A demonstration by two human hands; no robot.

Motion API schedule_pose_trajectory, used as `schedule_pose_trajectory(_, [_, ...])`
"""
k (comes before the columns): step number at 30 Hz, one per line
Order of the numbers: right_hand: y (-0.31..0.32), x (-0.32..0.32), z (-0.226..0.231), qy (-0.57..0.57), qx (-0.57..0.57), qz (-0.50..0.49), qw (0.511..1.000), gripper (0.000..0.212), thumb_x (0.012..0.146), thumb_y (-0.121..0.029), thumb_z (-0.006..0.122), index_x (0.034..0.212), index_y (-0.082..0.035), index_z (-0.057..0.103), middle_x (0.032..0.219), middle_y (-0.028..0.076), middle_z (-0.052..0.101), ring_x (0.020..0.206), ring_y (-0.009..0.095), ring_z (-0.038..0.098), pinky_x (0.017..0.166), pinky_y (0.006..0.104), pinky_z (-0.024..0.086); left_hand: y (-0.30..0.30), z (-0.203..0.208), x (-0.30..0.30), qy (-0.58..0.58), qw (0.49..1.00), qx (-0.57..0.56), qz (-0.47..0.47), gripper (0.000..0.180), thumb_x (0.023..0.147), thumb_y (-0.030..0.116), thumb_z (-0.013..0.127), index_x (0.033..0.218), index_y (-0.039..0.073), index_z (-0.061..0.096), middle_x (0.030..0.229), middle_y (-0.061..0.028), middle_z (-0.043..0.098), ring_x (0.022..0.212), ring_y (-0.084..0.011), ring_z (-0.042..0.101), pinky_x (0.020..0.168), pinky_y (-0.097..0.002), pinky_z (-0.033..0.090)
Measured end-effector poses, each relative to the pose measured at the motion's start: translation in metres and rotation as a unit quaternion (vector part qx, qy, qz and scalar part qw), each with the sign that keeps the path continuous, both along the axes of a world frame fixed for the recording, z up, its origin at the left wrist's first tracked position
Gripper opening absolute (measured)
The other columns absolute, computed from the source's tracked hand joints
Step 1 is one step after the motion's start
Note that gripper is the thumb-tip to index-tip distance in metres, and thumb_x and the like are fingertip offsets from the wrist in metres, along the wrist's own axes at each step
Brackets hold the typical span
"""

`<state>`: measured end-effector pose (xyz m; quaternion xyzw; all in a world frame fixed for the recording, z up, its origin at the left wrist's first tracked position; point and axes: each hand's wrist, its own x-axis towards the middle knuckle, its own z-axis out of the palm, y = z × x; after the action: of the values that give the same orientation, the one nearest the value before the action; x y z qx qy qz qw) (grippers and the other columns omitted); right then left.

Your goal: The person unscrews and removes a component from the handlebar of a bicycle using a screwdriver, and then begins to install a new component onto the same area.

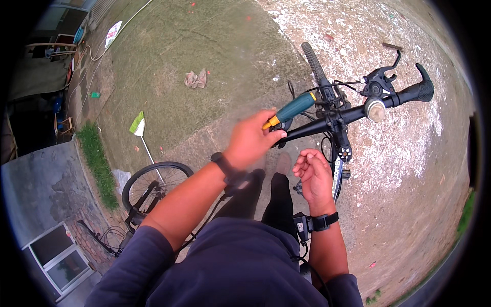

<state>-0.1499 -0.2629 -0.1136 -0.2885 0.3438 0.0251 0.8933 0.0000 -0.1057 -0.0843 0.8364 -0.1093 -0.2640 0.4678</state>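
Observation:
My left hand (253, 138) is closed around the narrow yellow end of a screwdriver (294, 111) with a teal and yellow handle; its shaft is hidden. The thumb of that hand lies against the left side of a black bicycle handlebar (312, 129), and the left grip is mostly out of sight behind the hand. Near the stem, my right hand (315, 176) hovers just below the bar with loosely curled fingers and nothing visible in it. A round bell (375, 110) and a brake lever (394, 64) sit on the bar's right half.
The bicycle's front tyre (313, 60) points away from me. To the left stand another bicycle's wheel (156, 187) and a green-headed broom (138, 124). A crumpled cloth (196, 79) lies on the concrete. A grey wall (43, 176) with a window borders the far left.

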Motion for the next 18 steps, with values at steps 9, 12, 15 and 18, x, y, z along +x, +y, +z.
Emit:
schedule_pose_trajectory(9, [0.001, 0.003, 0.000, 0.000, 0.003, 0.005, 1.000, 0.018, 0.103, -0.014, 0.052, 0.109, -0.002, 0.064, 0.089, 0.008, 0.068, 0.074, 0.018, 0.067, 0.067, 0.0281, 0.054, -0.004, 0.007, 0.003, -0.002, 1.000, 0.030, -0.006, 0.049, 0.083, 0.024, 0.085, 0.123, 0.005, 0.064, 0.087, -0.0081, 0.070, 0.074, -0.0168, 0.067, 0.070, -0.0319, 0.053])
schedule_pose_trajectory(12, [0.001, 0.003, 0.000, -0.001, 0.003, 0.006, 1.000, 0.018, 0.103, -0.014, 0.052, 0.109, -0.002, 0.065, 0.089, 0.008, 0.068, 0.074, 0.018, 0.068, 0.067, 0.0280, 0.054, -0.004, 0.009, 0.003, 0.000, 0.999, 0.038, -0.002, 0.051, 0.082, 0.025, 0.085, 0.124, 0.005, 0.063, 0.085, -0.0090, 0.070, 0.074, -0.0170, 0.067, 0.070, -0.0322, 0.053])
schedule_pose_trajectory(15, [0.002, 0.003, 0.001, 0.001, -0.003, 0.012, 1.000, 0.019, 0.103, -0.015, 0.051, 0.109, -0.001, 0.064, 0.090, 0.008, 0.067, 0.074, 0.018, 0.067, 0.067, 0.0281, 0.054, -0.004, 0.008, 0.004, -0.017, 0.999, 0.046, -0.005, 0.053, 0.082, 0.026, 0.086, 0.124, 0.005, 0.062, 0.086, -0.0095, 0.070, 0.074, -0.0168, 0.067, 0.069, -0.0323, 0.053])
schedule_pose_trajectory(18, [0.003, 0.003, 0.000, 0.003, -0.006, 0.013, 1.000, 0.020, 0.103, -0.015, 0.051, 0.109, -0.001, 0.063, 0.090, 0.008, 0.066, 0.074, 0.019, 0.066, 0.067, 0.0281, 0.054, -0.005, 0.012, 0.006, -0.024, 0.997, 0.068, -0.016, 0.055, 0.081, 0.027, 0.087, 0.124, 0.005, 0.061, 0.087, -0.0096, 0.070, 0.075, -0.0169, 0.067, 0.069, -0.0323, 0.053])
